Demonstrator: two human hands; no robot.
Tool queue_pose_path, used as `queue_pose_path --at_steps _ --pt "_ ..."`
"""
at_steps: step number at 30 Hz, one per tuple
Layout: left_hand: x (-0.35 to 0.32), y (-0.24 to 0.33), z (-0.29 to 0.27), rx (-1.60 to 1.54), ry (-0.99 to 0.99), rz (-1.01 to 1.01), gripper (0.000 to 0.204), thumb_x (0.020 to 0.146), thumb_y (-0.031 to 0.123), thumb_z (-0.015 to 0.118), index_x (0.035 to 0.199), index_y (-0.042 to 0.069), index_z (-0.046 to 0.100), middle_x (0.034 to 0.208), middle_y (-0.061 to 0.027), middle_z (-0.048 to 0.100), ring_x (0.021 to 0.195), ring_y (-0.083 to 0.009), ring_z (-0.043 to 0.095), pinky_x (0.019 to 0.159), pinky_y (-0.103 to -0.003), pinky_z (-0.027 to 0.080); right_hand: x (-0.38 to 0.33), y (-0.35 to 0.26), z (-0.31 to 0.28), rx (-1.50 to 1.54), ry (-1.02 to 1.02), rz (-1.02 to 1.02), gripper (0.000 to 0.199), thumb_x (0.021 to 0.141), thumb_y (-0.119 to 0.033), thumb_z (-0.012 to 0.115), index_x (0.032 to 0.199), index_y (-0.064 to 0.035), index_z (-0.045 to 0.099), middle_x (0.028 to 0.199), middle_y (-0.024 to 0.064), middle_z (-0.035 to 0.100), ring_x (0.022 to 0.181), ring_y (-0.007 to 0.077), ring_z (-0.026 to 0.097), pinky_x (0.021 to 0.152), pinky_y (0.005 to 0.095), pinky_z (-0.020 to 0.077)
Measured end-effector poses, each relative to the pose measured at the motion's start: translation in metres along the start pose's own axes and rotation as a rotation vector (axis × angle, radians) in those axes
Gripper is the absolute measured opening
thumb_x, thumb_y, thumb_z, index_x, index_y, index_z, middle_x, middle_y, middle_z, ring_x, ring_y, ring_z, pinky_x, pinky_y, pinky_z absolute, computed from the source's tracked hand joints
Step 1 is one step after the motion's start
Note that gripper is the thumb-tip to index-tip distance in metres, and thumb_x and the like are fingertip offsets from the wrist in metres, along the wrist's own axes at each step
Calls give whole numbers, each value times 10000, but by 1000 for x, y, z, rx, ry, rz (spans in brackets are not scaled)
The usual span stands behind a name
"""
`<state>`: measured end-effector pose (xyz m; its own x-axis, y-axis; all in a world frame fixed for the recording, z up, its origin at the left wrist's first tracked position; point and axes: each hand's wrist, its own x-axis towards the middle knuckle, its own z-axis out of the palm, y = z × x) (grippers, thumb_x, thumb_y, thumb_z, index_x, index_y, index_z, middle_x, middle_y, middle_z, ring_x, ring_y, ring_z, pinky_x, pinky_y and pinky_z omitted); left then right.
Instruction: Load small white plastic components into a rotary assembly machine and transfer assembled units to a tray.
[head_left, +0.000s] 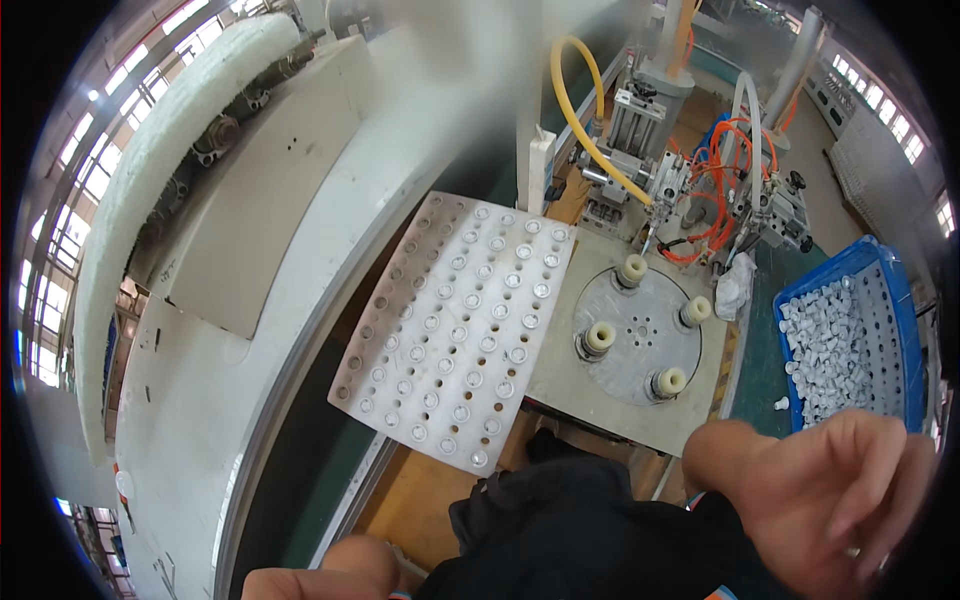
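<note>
Head view shows a blue crate (893, 300) heaped with small white caps (830, 345), the right hand (830, 500) just below it, fingers curled loosely around nothing visible, while the left hand (320, 572) is too cropped to tell its grip.

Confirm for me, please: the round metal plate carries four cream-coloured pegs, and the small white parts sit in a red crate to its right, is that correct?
Not quite: the crate is blue, not red. The head view shows it to the right of the round metal plate, filled with small white parts. The rest holds: the plate carries four cream-coloured pegs.
</note>
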<state>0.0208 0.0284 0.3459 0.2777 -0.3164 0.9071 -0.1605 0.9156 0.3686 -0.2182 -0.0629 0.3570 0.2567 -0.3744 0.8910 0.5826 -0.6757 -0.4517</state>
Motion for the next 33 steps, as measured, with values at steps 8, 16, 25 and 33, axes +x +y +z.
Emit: queue_pose_path --at_steps 8,16,25,33 --pt "-174 -92 -110 731 413 -705 287 924 184 530 1145 5 498 966 -106 554 705 -152 547 622 -267 466 -110 189 -43 -410 691 608 221 897 -132 526 1093 -33 555 890 34 551 738 112 530 597 233 437" --pt "-187 -55 -76 -34 187 -1300 430 818 159 672 1174 -28 519 1046 -98 601 870 -186 585 733 -301 478 -133 198 -27 104 477 1036 198 897 -91 521 1067 -22 593 917 74 598 751 138 556 665 275 456" --pt "-74 -59 10 -729 -578 -374 454 968 321 343 1052 25 677 1049 -180 613 749 -265 604 622 -323 479 -13 81 -50 288 -28 47 62 790 -140 641 746 -120 679 781 -19 641 524 118 592 502 231 409" --pt "-91 -59 -41 -617 -180 -376 116 730 36 733 832 -3 696 1051 -186 604 732 -290 629 619 -376 513 -69 52 -94 55 -359 -281 134 798 -149 642 925 -139 681 887 17 615 716 137 599 551 243 395"
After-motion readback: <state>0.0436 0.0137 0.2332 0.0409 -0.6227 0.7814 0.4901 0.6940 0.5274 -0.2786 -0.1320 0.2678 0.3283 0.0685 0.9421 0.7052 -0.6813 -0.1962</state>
